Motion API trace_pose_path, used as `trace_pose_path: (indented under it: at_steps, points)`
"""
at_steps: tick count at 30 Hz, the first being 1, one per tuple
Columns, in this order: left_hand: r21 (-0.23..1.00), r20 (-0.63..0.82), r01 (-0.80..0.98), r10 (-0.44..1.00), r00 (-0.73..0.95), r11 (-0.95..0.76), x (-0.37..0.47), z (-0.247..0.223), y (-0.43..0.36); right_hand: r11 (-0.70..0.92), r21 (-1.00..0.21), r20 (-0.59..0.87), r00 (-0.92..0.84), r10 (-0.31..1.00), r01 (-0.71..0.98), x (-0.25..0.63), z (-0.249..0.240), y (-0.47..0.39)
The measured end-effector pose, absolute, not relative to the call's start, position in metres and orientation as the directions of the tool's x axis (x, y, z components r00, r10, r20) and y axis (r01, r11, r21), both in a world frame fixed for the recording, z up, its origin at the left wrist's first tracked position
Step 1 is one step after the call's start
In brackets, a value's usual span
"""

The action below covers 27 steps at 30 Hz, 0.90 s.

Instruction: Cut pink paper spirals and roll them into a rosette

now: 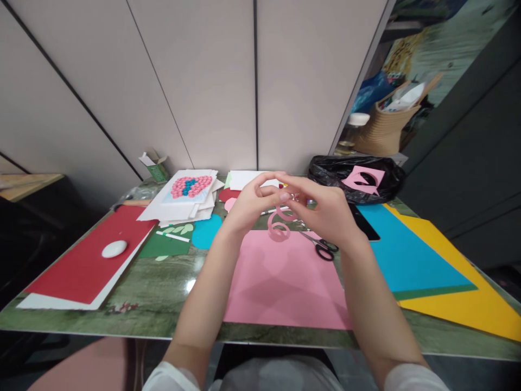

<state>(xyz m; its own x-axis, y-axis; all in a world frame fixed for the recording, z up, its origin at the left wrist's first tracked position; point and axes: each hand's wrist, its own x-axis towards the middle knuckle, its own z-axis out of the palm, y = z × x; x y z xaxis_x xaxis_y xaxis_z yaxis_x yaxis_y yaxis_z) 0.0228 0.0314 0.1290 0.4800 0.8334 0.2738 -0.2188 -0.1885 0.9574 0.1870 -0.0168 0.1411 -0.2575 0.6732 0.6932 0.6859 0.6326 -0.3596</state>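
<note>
A curled pink paper spiral (279, 231) hangs in loops from between my two hands. My left hand (257, 198) has its thumb and fingers closed at the top of the strip, and the fingertips meet those of the other hand. My right hand (321, 206) is bent over the same place, its thumb and fingers pinched together there. The exact grip is partly hidden behind the fingers. Beneath lies a sheet of pink paper (285, 288). Black-handled scissors (324, 250) rest at its upper right, under my right hand.
Red paper (89, 260) bearing a white oval object (114, 249) lies left. Behind it, papers carry a pink-and-blue heart picture (191, 187). Blue sheets (407, 255) and yellow sheets (484, 309) lie right. A black plastic bag (325, 168) holds a pink scrap (364, 179).
</note>
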Motion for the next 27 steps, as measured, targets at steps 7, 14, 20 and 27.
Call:
trace_pose_path:
  at_steps: [7, 14, 20, 27]
  points:
    - [0.943, 0.285, -0.304, 0.800, 0.528, -0.135, 0.0258, 0.1281, 0.0302, 0.602, -0.277, 0.806, -0.160, 0.570, 0.749, 0.1809, 0.1373, -0.0133]
    - [0.942, 0.284, -0.314, 0.780, 0.557, -0.119, 0.0272, 0.1306, 0.0273, 0.615, -0.248, 0.843, -0.147, 0.518, 0.749, 0.1781, 0.1357, -0.0118]
    - [0.936, 0.288, -0.335, 0.785, 0.549, -0.109, 0.0262, 0.1299, 0.0283, 0.635, -0.232, 0.820, -0.203, 0.536, 0.736, 0.1780, 0.1383, -0.0130]
    - [0.926, 0.308, -0.359, 0.790, 0.530, -0.120, 0.0222, 0.1267, 0.0334, 0.646, -0.240, 0.757, -0.277, 0.592, 0.725, 0.1771, 0.1439, -0.0199]
